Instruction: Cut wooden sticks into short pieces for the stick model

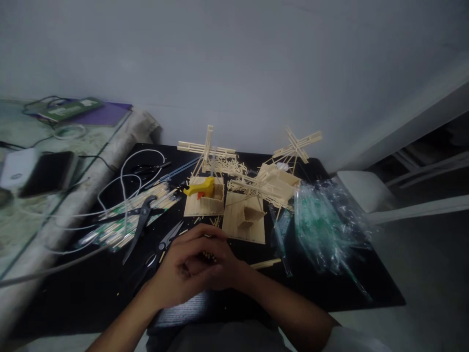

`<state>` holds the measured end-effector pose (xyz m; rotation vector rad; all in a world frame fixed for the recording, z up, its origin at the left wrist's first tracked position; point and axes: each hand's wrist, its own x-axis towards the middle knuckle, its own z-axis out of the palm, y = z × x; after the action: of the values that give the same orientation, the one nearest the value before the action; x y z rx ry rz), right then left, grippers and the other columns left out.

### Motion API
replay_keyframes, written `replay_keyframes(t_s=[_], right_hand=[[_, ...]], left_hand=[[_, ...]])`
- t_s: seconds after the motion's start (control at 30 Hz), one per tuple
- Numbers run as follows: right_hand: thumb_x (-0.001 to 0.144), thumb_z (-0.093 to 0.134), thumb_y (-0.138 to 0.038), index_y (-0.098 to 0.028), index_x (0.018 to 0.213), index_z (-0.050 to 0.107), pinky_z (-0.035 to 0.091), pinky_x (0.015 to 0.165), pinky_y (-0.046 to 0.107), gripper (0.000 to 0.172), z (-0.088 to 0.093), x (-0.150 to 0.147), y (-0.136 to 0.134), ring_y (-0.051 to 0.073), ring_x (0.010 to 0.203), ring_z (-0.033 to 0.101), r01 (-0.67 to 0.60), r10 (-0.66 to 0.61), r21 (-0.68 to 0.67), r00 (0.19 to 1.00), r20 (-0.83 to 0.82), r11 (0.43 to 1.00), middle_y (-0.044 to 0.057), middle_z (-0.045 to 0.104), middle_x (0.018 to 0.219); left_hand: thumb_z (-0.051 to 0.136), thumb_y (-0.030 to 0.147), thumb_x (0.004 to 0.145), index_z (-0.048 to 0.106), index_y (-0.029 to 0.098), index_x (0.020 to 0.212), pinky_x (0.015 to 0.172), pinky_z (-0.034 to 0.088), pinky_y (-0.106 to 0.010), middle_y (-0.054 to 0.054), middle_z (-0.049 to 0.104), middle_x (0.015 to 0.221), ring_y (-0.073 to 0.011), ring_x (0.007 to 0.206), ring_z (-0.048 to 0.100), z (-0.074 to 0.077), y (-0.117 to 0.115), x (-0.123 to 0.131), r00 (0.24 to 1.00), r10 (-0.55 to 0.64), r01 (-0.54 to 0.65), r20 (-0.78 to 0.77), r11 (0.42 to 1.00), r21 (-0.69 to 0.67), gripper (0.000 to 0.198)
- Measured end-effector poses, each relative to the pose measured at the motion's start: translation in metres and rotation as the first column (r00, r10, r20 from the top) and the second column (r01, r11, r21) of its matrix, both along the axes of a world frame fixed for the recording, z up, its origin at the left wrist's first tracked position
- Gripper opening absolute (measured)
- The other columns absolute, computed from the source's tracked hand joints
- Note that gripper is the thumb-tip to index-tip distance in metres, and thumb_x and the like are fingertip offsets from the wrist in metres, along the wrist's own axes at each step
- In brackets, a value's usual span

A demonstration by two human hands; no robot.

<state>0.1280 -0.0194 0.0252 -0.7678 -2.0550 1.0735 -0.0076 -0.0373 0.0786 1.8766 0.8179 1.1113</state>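
Observation:
My left hand point(183, 274) and my right hand point(225, 271) meet over the near part of a black table point(91, 288). Together they clasp a small bundle of thin wooden sticks point(208, 255), whose ends show between the fingers. Just beyond the hands lie two flat wooden bases, one carrying a small stick box point(245, 220), the other a yellow glue gun point(201, 188). One loose stick point(266, 264) lies to the right of my right wrist.
Black scissors point(141, 222) and smaller pliers point(166, 242) lie left of the hands, beside packs of sticks point(146, 208) and white cable point(124, 183). Two stick windmills point(207, 149) point(296, 144) stand at the back. A pile of empty clear wrappers point(326, 225) covers the right side.

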Motion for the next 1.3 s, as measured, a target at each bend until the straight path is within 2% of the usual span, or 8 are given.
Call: replay_keyframes(t_s=[0.1, 0.27, 0.37, 0.57, 0.73, 0.87, 1.1, 1.3], right_hand=[[0.071, 0.071, -0.009, -0.023, 0.075, 0.064, 0.055, 0.062, 0.029, 0.016, 0.002, 0.001, 0.0, 0.018, 0.069, 0.062, 0.021, -0.021, 0.008, 1.0, 0.013, 1.0, 0.001, 0.068, 0.075], [0.072, 0.065, -0.013, -0.022, 0.065, 0.055, 0.047, 0.054, 0.023, 0.015, 0.001, 0.002, 0.001, 0.014, 0.061, 0.059, 0.005, -0.005, 0.022, 1.0, -0.01, 1.0, -0.004, 0.06, 0.064], [0.072, 0.065, -0.012, -0.021, 0.066, 0.056, 0.047, 0.054, 0.022, 0.014, -0.002, 0.003, 0.001, 0.013, 0.059, 0.058, 0.002, -0.002, 0.005, 0.999, -0.032, 1.0, -0.004, 0.061, 0.064], [0.07, 0.067, -0.008, -0.021, 0.074, 0.063, 0.055, 0.065, 0.024, 0.014, -0.003, 0.005, 0.0, 0.016, 0.069, 0.065, 0.004, -0.004, -0.005, 1.0, -0.006, 1.0, -0.002, 0.069, 0.073], [0.074, 0.062, -0.008, -0.022, 0.07, 0.058, 0.053, 0.058, 0.023, 0.015, 0.001, 0.004, 0.0, 0.014, 0.062, 0.06, 0.001, -0.001, -0.034, 1.0, 0.019, 0.999, -0.002, 0.065, 0.068], [0.074, 0.063, -0.01, -0.022, 0.067, 0.053, 0.052, 0.059, 0.024, 0.017, -0.003, 0.004, -0.001, 0.014, 0.061, 0.058, 0.012, -0.011, -0.036, 1.0, 0.022, 0.999, -0.003, 0.062, 0.066], [0.076, 0.061, -0.01, -0.021, 0.079, 0.061, 0.055, 0.065, 0.027, 0.011, -0.011, 0.003, -0.002, 0.017, 0.068, 0.064, 0.017, -0.02, -0.056, 0.998, -0.054, 0.998, -0.001, 0.067, 0.073], [0.077, 0.061, -0.012, -0.021, 0.077, 0.06, 0.054, 0.062, 0.026, 0.009, -0.011, 0.001, -0.001, 0.016, 0.064, 0.062, 0.028, -0.03, -0.055, 0.999, -0.038, 0.998, -0.001, 0.065, 0.07]], left_hand=[[0.071, 0.017, 0.088, 0.073, 0.023, 0.093, 0.088, 0.058, -0.031, -0.008, 0.072, 0.116, -0.0206, 0.102, 0.071, -0.004, -0.002, 0.003, 0.999, 0.043, -0.043, 0.026, 0.999, -0.009, 0.008], [0.067, 0.012, 0.088, 0.073, 0.022, 0.089, 0.088, 0.057, -0.029, -0.008, 0.074, 0.117, -0.0196, 0.101, 0.072, -0.004, -0.005, 0.006, 0.994, 0.102, -0.101, 0.04, 0.995, -0.021, 0.011], [0.068, 0.013, 0.087, 0.074, 0.022, 0.09, 0.087, 0.057, -0.029, -0.009, 0.074, 0.118, -0.0201, 0.101, 0.072, -0.005, -0.005, 0.007, 0.994, 0.096, -0.095, 0.043, 0.995, -0.039, 0.011], [0.069, 0.014, 0.087, 0.073, 0.022, 0.092, 0.089, 0.056, -0.032, -0.009, 0.073, 0.122, -0.0209, 0.102, 0.072, -0.012, -0.006, 0.009, 0.994, 0.085, -0.079, 0.065, 0.992, -0.096, 0.011], [0.068, 0.014, 0.088, 0.072, 0.023, 0.092, 0.088, 0.055, -0.031, -0.008, 0.072, 0.124, -0.0201, 0.101, 0.071, -0.013, -0.008, 0.008, 0.994, 0.085, -0.076, 0.071, 0.99, -0.117, 0.011], [0.068, 0.016, 0.089, 0.073, 0.024, 0.094, 0.089, 0.055, -0.031, -0.007, 0.072, 0.123, -0.0203, 0.104, 0.07, -0.013, -0.007, 0.007, 0.994, 0.074, -0.065, 0.074, 0.991, -0.118, 0.01], [0.065, 0.016, 0.089, 0.072, 0.023, 0.093, 0.088, 0.055, -0.031, -0.007, 0.072, 0.123, -0.0198, 0.101, 0.069, -0.012, -0.007, 0.008, 0.994, 0.076, -0.066, 0.075, 0.989, -0.133, 0.011], [0.066, 0.017, 0.09, 0.07, 0.024, 0.092, 0.087, 0.053, -0.03, -0.007, 0.072, 0.122, -0.0196, 0.1, 0.068, -0.012, -0.008, 0.007, 0.994, 0.08, -0.068, 0.077, 0.986, -0.15, 0.008]])
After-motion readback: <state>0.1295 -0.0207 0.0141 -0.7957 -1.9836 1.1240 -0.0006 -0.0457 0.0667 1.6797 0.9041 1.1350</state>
